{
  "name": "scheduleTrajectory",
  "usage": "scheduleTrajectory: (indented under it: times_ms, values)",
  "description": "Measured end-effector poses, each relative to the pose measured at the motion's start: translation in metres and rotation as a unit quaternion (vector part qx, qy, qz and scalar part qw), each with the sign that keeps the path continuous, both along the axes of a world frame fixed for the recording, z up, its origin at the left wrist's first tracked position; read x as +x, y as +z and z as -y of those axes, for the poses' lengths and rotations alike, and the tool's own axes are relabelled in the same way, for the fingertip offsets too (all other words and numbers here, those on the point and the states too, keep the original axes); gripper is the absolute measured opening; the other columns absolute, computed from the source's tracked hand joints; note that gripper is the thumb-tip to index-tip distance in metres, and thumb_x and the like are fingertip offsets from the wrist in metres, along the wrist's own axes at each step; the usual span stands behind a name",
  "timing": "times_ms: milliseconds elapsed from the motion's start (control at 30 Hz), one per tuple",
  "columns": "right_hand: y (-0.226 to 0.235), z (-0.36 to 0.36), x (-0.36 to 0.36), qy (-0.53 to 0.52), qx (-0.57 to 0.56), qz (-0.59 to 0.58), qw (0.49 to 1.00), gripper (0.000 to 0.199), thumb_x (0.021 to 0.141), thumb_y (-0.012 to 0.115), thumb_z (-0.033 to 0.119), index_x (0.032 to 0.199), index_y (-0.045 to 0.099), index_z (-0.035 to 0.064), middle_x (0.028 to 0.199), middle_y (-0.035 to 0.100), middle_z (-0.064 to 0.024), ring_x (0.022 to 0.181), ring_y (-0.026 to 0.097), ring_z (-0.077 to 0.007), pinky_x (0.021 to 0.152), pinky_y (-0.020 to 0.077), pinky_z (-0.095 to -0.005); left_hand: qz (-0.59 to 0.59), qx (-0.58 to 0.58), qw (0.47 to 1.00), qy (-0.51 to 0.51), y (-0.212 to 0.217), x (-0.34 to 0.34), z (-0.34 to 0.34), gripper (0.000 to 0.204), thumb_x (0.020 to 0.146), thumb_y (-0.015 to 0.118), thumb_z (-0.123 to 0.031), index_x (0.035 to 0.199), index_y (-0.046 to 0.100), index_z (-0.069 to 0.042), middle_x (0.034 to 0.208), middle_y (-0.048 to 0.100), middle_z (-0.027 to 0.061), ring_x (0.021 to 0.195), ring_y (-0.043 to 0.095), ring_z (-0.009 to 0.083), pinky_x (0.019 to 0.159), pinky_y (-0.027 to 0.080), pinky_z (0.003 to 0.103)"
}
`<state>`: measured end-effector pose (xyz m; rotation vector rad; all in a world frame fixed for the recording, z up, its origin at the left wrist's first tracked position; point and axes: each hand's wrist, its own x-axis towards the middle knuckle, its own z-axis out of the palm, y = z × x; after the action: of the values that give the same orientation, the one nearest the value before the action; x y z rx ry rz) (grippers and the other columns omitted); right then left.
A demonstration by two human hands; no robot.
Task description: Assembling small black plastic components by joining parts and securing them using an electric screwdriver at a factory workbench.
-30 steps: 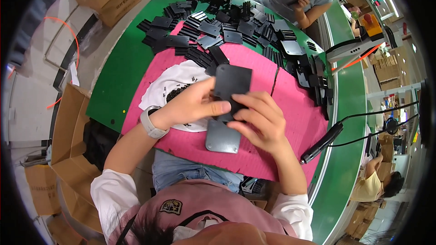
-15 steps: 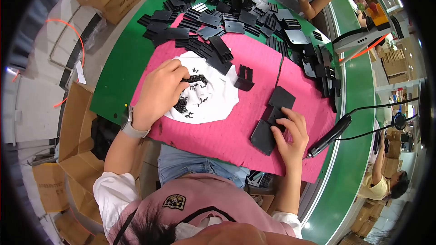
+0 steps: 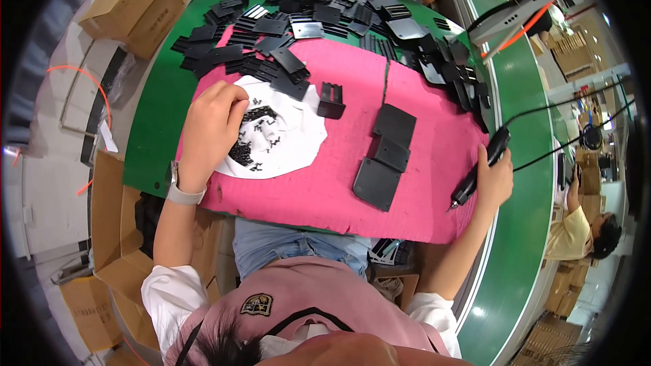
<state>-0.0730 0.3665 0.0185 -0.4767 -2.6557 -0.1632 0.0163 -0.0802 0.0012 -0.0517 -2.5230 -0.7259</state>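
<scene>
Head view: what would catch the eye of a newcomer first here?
The bright pink mat on the green table, with black plates stacked at its middle. The left hand reaches into small black screws on a white sheet; the right hand grips an electric screwdriver.

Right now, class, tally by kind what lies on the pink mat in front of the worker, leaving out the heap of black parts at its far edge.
Flat black plates, overlapping: 3
Ribbed black block: 1
White sheet with small black screws: 1
Electric screwdriver, in the right hand: 1
Total: 6
</scene>
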Motion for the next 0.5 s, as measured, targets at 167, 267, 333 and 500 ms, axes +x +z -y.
scheduleTrajectory:
  times_ms: [167,267,333,500]
  values:
    - [0.007,-0.001,-0.016,0.031,-0.129,0.076,0.988,0.06,0.067,0.068,0.053,0.092,0.065,-0.0017,0.083,0.065,-0.0261,0.086,0.063,-0.0426,0.078,0.0498,-0.0466,0.021,0.035,0.999,0.013,0.0,0.001,-0.004,0.01,0.082,0.061,-0.005,0.084,0.054,0.002,0.078,0.061,0.0138,0.067,0.061,0.0297,0.06,0.046,0.035]
    - [0.004,0.001,-0.007,0.118,-0.179,0.049,0.976,0.057,0.064,0.073,0.047,0.085,0.062,-0.0048,0.074,0.064,-0.0225,0.073,0.064,-0.0387,0.068,0.0487,-0.0433,0.078,0.146,0.986,0.003,-0.002,0.003,0.001,0.011,0.081,0.062,-0.003,0.088,0.056,0.003,0.077,0.063,0.0131,0.062,0.062,0.0201,0.058,0.047,0.03]
    - [-0.002,-0.008,-0.008,0.141,-0.218,0.031,0.965,0.047,0.067,0.073,0.04,0.079,0.06,-0.0042,0.066,0.062,-0.0155,0.062,0.062,-0.0305,0.061,0.0473,-0.0388,0.065,0.178,0.982,-0.003,-0.007,0.0,0.0,0.011,0.082,0.062,-0.002,0.092,0.058,0.003,0.078,0.065,0.0102,0.061,0.061,0.0122,0.056,0.047,0.025]
    - [0.028,0.019,0.011,0.271,-0.661,-0.028,0.699,0.041,0.073,0.063,0.023,0.101,0.057,-0.0045,0.067,0.056,-0.0088,0.056,0.054,-0.0183,0.052,0.0433,-0.0294,0.159,0.601,0.773,-0.123,0.002,-0.01,-0.024,0.012,0.089,0.056,-0.005,0.099,0.058,0.001,0.087,0.062,0.0071,0.069,0.055,0.0096,0.063,0.045,0.023]
